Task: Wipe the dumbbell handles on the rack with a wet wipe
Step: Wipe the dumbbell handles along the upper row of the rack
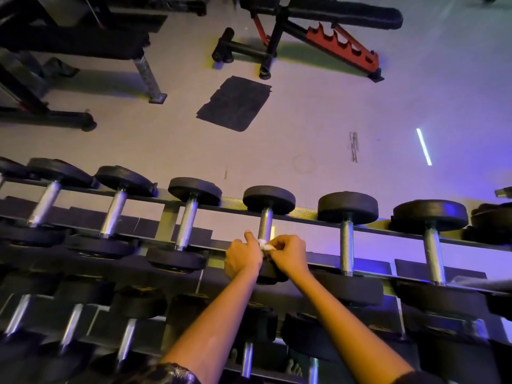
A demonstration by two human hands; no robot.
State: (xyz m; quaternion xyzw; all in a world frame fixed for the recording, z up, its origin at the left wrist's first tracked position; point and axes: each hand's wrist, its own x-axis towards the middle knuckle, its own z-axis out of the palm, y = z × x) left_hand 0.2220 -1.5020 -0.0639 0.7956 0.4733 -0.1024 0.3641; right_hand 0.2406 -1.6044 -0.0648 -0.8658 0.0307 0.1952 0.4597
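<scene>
White wet wipe [264,245] sits bunched at the near end of the knurled steel dumbbell handle [266,221] on the upper tier of the rack [304,216]. The left hand [242,257] and right hand [288,254] meet there, fingers curled, pinching the wipe between them. The near weight head [270,274] lies directly under both hands. Neighbouring dumbbells [347,245] flank each side, apart from the hands. A red-and-black bench [340,42] and a dark mat [235,103] occupy the floor beyond.

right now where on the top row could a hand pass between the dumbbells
Free: the gap between the middle handle and the next handle to its right. Crowded where the left hand, right hand and wipe meet.
</scene>
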